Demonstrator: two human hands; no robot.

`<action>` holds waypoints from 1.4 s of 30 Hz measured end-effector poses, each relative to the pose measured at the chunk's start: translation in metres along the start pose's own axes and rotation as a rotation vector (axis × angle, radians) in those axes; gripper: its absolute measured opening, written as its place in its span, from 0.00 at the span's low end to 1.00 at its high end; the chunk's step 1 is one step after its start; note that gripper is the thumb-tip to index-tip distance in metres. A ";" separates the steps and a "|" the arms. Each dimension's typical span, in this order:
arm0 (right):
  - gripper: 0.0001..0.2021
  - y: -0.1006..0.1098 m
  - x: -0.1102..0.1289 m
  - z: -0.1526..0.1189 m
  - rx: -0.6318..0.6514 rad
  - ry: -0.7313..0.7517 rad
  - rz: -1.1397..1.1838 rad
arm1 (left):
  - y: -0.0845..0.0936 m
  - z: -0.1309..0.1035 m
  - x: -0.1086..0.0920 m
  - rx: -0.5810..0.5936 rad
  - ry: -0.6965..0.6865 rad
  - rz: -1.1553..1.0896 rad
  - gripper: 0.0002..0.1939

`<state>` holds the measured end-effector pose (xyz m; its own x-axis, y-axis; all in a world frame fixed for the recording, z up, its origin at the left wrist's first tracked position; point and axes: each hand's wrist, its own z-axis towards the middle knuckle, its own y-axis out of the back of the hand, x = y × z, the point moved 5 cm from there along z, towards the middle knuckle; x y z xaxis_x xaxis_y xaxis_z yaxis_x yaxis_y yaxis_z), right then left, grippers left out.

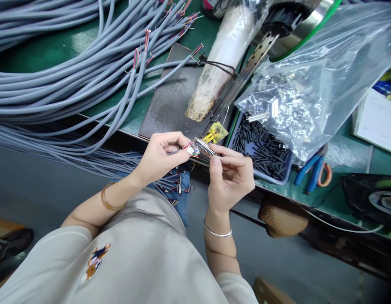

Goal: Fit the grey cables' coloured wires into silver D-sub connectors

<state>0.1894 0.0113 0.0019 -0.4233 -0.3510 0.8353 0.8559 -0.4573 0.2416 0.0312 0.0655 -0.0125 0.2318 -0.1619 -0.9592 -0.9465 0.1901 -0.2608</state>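
Observation:
My left hand (163, 154) pinches the end of a grey cable, whose thin coloured wires (194, 153) fan out past the fingertips. Between thumb and fingers of my right hand (231, 173) is a metal multi-pin connector (204, 147), held at its right end. The wires lie against or very close to the connector's left end; contact cannot be made out. Just beyond the connector stands a yellow clip-like piece (214, 134) at the edge of a dark plate (170, 101). Finished-looking cable ends with connectors (179, 185) rest on blue cloth by my lap.
Grey cables (56, 93) cover the left of the green bench (337, 185). A white wrapped roll (214, 71) leans over the plate. Rightward are a tray (288, 171) of black sleeves, a plastic bag (309, 97) of connectors, and blue-handled pliers (312, 169).

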 end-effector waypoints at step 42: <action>0.07 -0.006 0.012 0.015 0.020 0.204 -0.165 | -0.004 0.009 -0.013 -0.044 -0.076 0.082 0.07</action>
<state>0.1838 0.0223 0.0176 -0.6070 -0.4318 0.6672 0.7751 -0.5068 0.3773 0.0344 0.0756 0.0004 0.1676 -0.0737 -0.9831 -0.9716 0.1565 -0.1774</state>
